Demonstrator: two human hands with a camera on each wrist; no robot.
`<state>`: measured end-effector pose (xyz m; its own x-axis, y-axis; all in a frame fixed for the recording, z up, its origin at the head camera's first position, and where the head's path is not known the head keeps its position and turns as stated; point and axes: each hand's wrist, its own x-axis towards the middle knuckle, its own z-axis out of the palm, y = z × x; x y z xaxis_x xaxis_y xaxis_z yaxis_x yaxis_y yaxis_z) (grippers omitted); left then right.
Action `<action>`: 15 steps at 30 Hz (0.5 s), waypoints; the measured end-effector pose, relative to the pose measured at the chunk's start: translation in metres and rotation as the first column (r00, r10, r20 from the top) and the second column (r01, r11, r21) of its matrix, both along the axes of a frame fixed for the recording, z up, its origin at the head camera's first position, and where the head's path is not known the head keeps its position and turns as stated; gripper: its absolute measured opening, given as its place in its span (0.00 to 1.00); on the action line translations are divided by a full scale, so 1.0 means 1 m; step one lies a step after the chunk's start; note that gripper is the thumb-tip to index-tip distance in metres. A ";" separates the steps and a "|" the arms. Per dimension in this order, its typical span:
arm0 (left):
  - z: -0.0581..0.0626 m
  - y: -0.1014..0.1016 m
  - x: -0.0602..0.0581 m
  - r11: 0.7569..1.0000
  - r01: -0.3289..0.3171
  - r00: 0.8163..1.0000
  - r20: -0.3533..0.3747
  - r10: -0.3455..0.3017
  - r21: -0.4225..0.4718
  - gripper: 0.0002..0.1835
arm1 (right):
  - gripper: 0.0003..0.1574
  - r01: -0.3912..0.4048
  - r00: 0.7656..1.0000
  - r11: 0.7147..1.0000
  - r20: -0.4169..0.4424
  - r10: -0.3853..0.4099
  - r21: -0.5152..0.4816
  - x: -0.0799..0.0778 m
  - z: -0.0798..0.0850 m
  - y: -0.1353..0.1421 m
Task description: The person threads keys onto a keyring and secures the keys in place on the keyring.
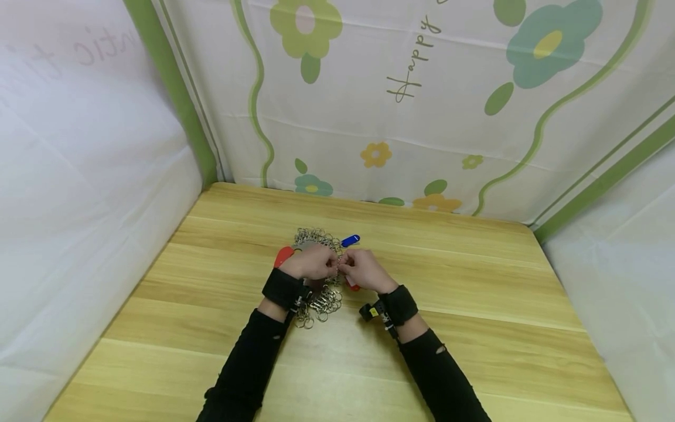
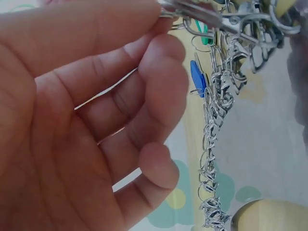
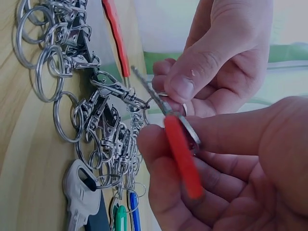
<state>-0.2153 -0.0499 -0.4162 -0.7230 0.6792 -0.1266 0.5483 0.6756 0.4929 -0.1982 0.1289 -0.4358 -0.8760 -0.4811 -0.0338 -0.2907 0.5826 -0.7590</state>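
In the head view my left hand [image 1: 315, 262] and right hand [image 1: 364, 271] meet fingertip to fingertip at the right side of a cluster of metal swivel clasps with split rings [image 1: 326, 300]. The right wrist view shows my right fingers and thumb pinching a key [image 3: 146, 83] with a red key tag [image 3: 184, 159]. Opposite, the left thumb and fingers pinch at a split ring there, partly hidden by the key. A clasp [image 3: 120, 91] reaches toward that ring. In the left wrist view, blurred metal crosses the left thumb tip; the other fingers curl loosely.
A blue key tag [image 1: 350, 240] lies beyond the hands, and another red tag [image 1: 283, 256] left of the left hand. Among the clasps hang a silver key [image 3: 77, 190] and a green tag [image 3: 121, 220]. The wooden table [image 1: 474, 328] meets fabric walls behind and at both sides.
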 end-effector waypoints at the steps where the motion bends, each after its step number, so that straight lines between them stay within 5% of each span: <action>1: 0.000 0.000 0.000 1.000 0.000 1.000 -0.005 0.000 -0.002 0.12 | 0.06 0.000 1.000 1.000 -0.009 0.000 0.002 0.000 0.000 0.000; 15: 0.001 0.002 0.001 0.999 -0.036 0.998 0.050 0.036 -0.004 0.16 | 0.06 -0.004 1.000 1.000 0.004 0.004 0.004 0.001 0.001 0.000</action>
<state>-0.2143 -0.0483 -0.4153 -0.7394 0.6525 -0.1657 0.4984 0.6960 0.5170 -0.1975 0.1289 -0.4353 -0.8737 -0.4848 -0.0397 -0.2900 0.5847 -0.7577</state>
